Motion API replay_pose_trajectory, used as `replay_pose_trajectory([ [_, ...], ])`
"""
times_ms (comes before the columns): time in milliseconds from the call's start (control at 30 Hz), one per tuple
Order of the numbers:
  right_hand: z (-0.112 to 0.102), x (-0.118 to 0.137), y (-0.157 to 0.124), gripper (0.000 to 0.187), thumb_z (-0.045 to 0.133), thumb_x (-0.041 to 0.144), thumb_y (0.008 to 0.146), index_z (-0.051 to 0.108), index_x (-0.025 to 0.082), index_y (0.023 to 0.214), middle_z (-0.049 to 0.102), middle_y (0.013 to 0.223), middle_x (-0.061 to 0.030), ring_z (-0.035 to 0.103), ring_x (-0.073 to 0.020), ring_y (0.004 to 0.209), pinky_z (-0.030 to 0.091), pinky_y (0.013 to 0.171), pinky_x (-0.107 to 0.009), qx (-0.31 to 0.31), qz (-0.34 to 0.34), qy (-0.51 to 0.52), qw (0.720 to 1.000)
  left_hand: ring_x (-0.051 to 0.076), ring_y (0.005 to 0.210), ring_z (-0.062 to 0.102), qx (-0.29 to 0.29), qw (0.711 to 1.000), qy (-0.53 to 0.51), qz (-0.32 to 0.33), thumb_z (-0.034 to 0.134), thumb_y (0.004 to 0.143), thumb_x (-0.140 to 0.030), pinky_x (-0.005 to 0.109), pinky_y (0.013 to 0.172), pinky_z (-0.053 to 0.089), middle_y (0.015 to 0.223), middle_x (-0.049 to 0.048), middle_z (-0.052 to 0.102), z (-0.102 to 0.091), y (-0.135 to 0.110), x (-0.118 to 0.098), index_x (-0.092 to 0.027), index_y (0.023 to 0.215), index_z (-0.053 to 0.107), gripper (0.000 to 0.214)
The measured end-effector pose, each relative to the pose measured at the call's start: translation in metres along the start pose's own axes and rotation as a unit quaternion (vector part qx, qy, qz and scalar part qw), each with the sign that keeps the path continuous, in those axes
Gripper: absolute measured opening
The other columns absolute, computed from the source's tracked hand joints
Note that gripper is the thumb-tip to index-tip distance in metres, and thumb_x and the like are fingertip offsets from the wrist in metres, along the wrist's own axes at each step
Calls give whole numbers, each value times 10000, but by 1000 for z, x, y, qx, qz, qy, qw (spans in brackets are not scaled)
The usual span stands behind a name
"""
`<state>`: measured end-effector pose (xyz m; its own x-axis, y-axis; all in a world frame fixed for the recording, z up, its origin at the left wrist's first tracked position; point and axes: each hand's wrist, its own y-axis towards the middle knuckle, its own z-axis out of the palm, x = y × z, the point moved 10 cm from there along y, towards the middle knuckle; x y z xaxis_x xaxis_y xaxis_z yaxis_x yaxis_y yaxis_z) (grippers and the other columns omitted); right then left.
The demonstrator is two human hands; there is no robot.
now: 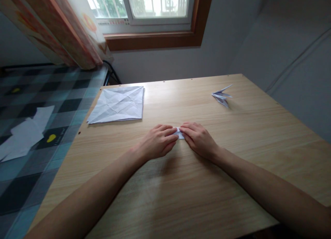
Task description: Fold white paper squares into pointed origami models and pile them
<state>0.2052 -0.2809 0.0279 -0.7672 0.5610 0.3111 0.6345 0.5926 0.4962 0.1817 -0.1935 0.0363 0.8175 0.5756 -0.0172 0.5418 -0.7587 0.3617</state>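
A small folded piece of white paper [180,135] lies at the middle of the wooden table [165,197], mostly covered by my fingers. From the left, my left hand [160,140] is closed over one end of it, fingers together. My right hand [198,139] presses on the other end with bent fingers. Only a narrow strip of the paper shows between the two hands.
Creased white paper sheets [117,104] lie stacked at the table's back left. A folded paper figure [221,95] stands at the back right. On the checked bedspread [26,183] to the left are loose paper pieces [26,137]. A window [157,8] is behind.
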Motion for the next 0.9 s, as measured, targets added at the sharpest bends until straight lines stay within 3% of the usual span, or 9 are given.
replay_pose_trajectory([
  [100,5,9,0,276,492,162,985,670,110,1189,697,1217,-127,619,-253,1162,493,1030,-422,11,-34,-13,999,218,1108,632,2,1000,5,2,482,974,-261,343,912,485,1181,43,711,0,1,-1,-206,1051,694,233],
  [267,8,12,2,282,491,137,974,688,65,1161,705,1206,-141,643,-261,1136,500,1033,-404,37,-33,-31,998,205,1079,654,-12,1000,18,6,477,983,-264,333,892,487,1150,34,724,-2,1,-2,-211,1036,699,235],
  [700,-5,-3,1,184,580,192,928,756,141,907,761,1050,-92,690,-253,970,524,864,-370,69,63,-137,986,202,1083,664,-13,1000,22,-4,500,978,-280,330,866,482,1170,12,723,-1,-1,2,-237,1016,711,219],
  [900,-5,-6,0,198,560,201,933,731,140,852,756,957,-109,675,-251,894,482,814,-360,59,66,-150,985,205,1075,663,-17,1000,18,1,500,975,-276,332,868,481,1168,15,724,-2,-1,3,-232,1032,707,219],
])
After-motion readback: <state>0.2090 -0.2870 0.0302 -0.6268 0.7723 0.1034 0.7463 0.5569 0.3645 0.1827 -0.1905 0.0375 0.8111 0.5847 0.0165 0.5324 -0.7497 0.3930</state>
